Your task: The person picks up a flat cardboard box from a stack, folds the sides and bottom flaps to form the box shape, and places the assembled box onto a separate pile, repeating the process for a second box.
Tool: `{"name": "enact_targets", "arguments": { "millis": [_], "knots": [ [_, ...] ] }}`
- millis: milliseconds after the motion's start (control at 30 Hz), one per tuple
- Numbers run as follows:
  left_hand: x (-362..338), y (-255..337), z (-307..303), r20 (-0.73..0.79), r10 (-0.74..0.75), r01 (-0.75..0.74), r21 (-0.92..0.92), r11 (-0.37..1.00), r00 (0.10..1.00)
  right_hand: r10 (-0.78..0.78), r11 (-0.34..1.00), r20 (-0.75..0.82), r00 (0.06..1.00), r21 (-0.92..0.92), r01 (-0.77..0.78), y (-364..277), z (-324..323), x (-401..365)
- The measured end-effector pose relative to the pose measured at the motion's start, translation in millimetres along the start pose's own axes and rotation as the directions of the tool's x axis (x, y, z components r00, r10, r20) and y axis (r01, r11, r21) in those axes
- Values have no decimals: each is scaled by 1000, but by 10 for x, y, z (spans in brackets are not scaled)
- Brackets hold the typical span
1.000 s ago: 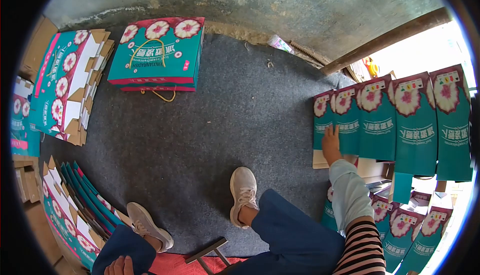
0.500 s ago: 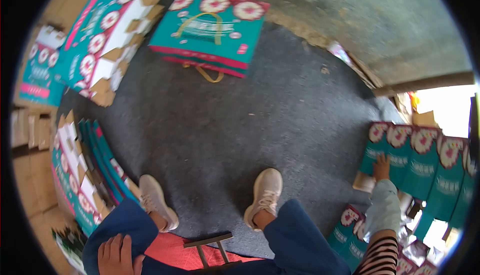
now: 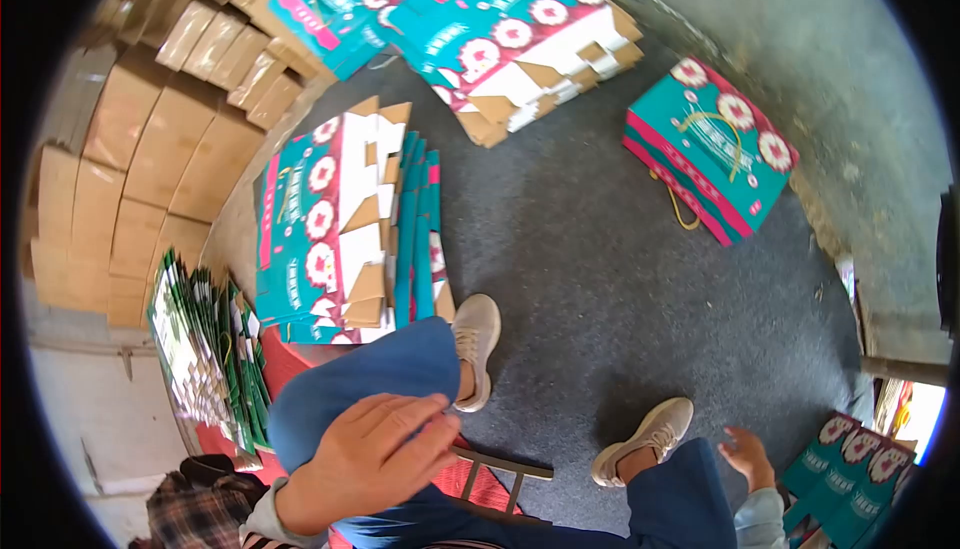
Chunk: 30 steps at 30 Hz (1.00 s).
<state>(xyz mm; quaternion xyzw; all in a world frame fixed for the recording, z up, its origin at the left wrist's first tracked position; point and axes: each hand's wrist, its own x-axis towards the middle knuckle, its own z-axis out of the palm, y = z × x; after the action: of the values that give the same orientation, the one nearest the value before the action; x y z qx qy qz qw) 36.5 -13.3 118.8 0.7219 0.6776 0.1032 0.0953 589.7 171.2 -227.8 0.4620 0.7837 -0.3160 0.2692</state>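
My left hand hovers over my left thigh, its fingers stretched out and nothing in them. Beside my right knee, my right hand is empty with its fingers apart. To the right of it, several upright teal gift boxes with pink-and-white flower prints stand in a row, apart from the hand. Nearest to my left hand is a stack of flattened teal cartons, its white and brown flaps facing right.
Another flattened carton stack lies at the far side, and a closed teal box with a yellow cord handle sits by the wall. Brown cardboard boxes are piled left. Green-edged folded packs lean near a metal-framed stool.
My view has turned left. My right hand has come away from the row of teal boxes to beside my knee. My left hand has lifted from my thigh.
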Motion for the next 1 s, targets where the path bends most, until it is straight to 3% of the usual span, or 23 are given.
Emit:
{"name": "enact_targets", "arguments": {
  "millis": [100, 133, 167, 200, 233, 300, 333, 400, 500, 533, 633, 733, 833, 967, 1000],
  "knots": [
    [-419, -168, -249, -411, -141, 33, -260, 965, 900, -143, 987, -10, 990, 70, 144, -1075, -670, -173],
    [-547, -263, -306, -550, -233, 120, -234, 965, 802, -154, 982, -35, 987, 102, 157, -1327, -894, -280],
    [-641, -399, -261, -606, -472, 144, -509, 849, 640, -161, 977, -60, 985, 133, 167, -1533, -1119, -398],
    [-743, -601, -206, -559, -678, 270, -640, 719, 478, -165, 970, -83, 983, 165, 177, -1741, -1342, -531],
    [-827, -907, -52, -545, -750, 304, -693, 654, 374, -162, 972, -124, 979, 151, 180, -1941, -1553, -671],
    [-1261, -1633, 504, -488, -749, 587, -472, 658, 447, -157, 975, -205, 966, 126, 185, -2323, -1909, -943],
    [-1431, -1913, 824, -537, -644, 625, -252, 739, 545, -221, 965, -291, 931, 76, 253, -2525, -2013, -1059],
    [-1564, -2291, 1387, -505, -580, 641, -67, 765, 639, -348, 929, -442, 827, -45, 367, -2927, -2147, -1276],
    [-1242, -2606, 1822, -471, -605, 687, 4, 727, 642, -498, 866, -321, 805, -238, 440, -3527, -2214, -1596],
    [-1126, -2763, 1930, -396, -659, 724, 24, 689, 640, -575, 810, -303, 760, -343, 476, -3790, -2186, -1694],
    [-606, -2775, 1700, -225, -850, 872, 4, 489, 477, -611, 759, -199, 766, -425, 494, -3985, -1954, -1700],
    [-418, -2969, 1695, -118, -924, 932, 29, 362, 363, -579, 808, -105, 809, -213, 550, -3956, -1742, -1536],
    [-344, -3012, 1687, -46, -943, 943, 69, 327, 330, -495, 839, -115, 861, -321, 440, -4072, -1746, -1468],
    [-466, -3129, 1892, -137, -879, 889, 51, 455, 458, -512, 828, -175, 841, -361, 429, -3962, -1720, -1345],
    [-527, -3141, 1912, -282, -813, 858, 92, 506, 510, -529, 817, -174, 831, -370, 442, -3970, -1707, -1332]
  ]
}}
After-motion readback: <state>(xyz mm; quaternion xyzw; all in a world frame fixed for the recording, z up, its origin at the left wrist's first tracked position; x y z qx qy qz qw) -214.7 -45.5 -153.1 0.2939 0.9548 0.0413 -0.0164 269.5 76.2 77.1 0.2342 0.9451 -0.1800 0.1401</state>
